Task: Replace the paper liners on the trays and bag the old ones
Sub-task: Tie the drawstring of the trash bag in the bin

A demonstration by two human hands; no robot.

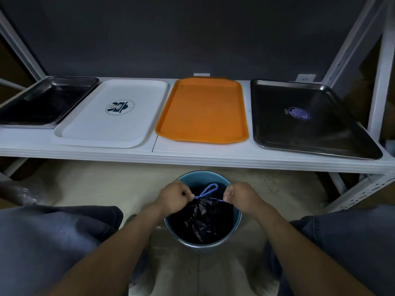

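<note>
Head view, person seated facing a white shelf [192, 155].

Hands: left hand [174, 197] is gripping 1 end of the blue drawstring [210, 190], fingers curled tight into a fist around it. Right hand [240, 196] is gripping the other end in the same way, fingers fully curled. The 2 hands are holding apart from each other over the bin, and the cord is running taut between them. A loop of the drawstring is standing up from the middle, on the far side of the hands.

Bag: the black bag [202, 218] is sitting inside the blue bin [198, 175], its neck gathered and crinkled under the cord. The bin is standing on the floor between the person's knees, just in front of the shelf's front edge.

Trays: 4 are lying side by side on the shelf. From the left: a dark steel tray [42, 103], a white tray [102, 124] showing a round logo [119, 107], an orange tray [202, 110], and a second steel tray [310, 124] carrying a round purple sticker [299, 113]. The left steel tray is touching or slightly overlapping the white tray's edge; cannot tell which. The orange tray is lying near the white one, with a narrow gap showing.
</note>
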